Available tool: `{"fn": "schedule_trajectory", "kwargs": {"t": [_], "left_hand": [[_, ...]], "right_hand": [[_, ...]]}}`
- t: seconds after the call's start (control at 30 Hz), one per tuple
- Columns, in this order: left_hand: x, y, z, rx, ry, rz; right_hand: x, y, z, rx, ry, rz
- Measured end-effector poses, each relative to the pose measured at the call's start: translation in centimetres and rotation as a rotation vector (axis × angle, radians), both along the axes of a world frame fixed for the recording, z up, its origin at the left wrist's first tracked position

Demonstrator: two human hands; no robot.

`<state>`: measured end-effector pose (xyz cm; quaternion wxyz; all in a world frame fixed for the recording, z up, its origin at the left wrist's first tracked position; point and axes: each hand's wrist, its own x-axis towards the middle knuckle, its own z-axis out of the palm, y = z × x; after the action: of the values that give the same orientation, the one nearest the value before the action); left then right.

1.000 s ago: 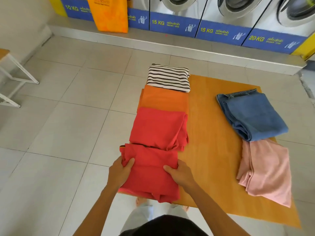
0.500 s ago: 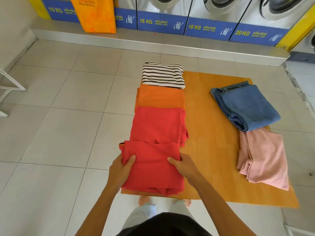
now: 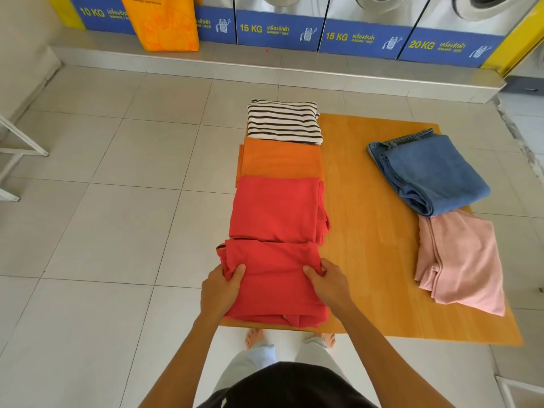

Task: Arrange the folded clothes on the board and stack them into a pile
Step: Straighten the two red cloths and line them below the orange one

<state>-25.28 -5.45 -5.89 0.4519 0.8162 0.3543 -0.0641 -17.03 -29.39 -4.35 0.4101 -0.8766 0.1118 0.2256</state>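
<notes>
A wooden board (image 3: 371, 231) lies on the tiled floor. Along its left edge runs a row of folded clothes: a striped top (image 3: 284, 121) farthest, an orange garment (image 3: 281, 160), a red garment (image 3: 278, 210), and nearest a second red folded garment (image 3: 275, 281). My left hand (image 3: 220, 290) grips the near red garment's left side, thumb on top. My right hand (image 3: 328, 285) grips its right side the same way. Folded blue jeans (image 3: 426, 172) and a pink garment (image 3: 459, 260) lie on the board's right side.
Washing machines with blue weight labels (image 3: 276, 29) line a raised ledge at the back. An orange bag (image 3: 163, 22) stands on that ledge. A white metal frame (image 3: 17, 148) stands at the left. My bare feet (image 3: 256, 337) are at the board's near edge.
The near red garment has come down from slightly lifted to lying on the board's front left corner, close to the other red garment. Both hands keep their grip.
</notes>
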Motion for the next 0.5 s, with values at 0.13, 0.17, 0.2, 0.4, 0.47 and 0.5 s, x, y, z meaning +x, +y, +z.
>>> {"fn": "schedule_trajectory", "kwargs": {"t": [0.13,0.17,0.2,0.4,0.47,0.5], "left_hand": [[0.2,-0.3,0.2,0.061,0.030,-0.022],[0.2,-0.4,0.4,0.082,0.041,-0.014],[0.2,-0.7,0.5,0.109,0.052,-0.002],[0.4,-2.1,1.8,0.234,0.097,0.031],[0.7,-2.4,2.6,0.297,0.080,0.064],[0.9,-2.6,3.1,0.320,0.044,0.078]], "right_hand": [[0.0,0.1,-0.2,-0.037,-0.038,0.013],[-0.1,0.0,-0.3,-0.043,-0.043,0.015],[-0.1,0.0,-0.4,-0.048,-0.044,0.016],[-0.2,-0.4,-0.4,-0.022,0.000,-0.014],[-0.3,-0.8,-0.1,-0.018,-0.004,-0.061],[-0.3,-1.0,0.1,-0.029,-0.045,-0.088]]}}
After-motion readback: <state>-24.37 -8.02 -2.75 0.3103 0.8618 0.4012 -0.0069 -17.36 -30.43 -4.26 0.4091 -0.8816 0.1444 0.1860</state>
